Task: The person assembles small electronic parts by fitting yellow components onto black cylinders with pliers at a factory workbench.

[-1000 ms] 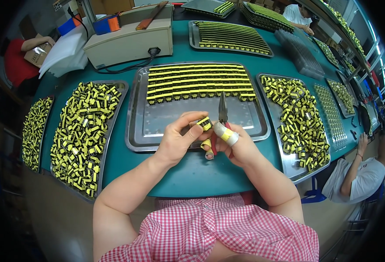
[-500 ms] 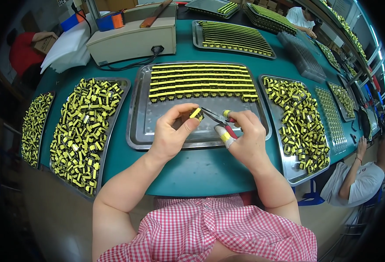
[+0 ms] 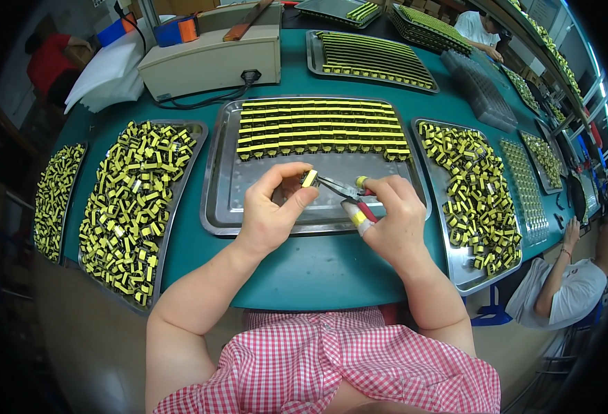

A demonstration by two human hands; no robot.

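My left hand [image 3: 271, 208] pinches a yellow-black component [image 3: 309, 179]. My right hand [image 3: 397, 217] grips pliers [image 3: 349, 191], pointed forward a second ago, now angled toward it.

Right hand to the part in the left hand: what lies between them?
Pliers, held by the right hand, their jaws pointing at the part in the left hand. The head view shows this; whether they touch it is unclear.
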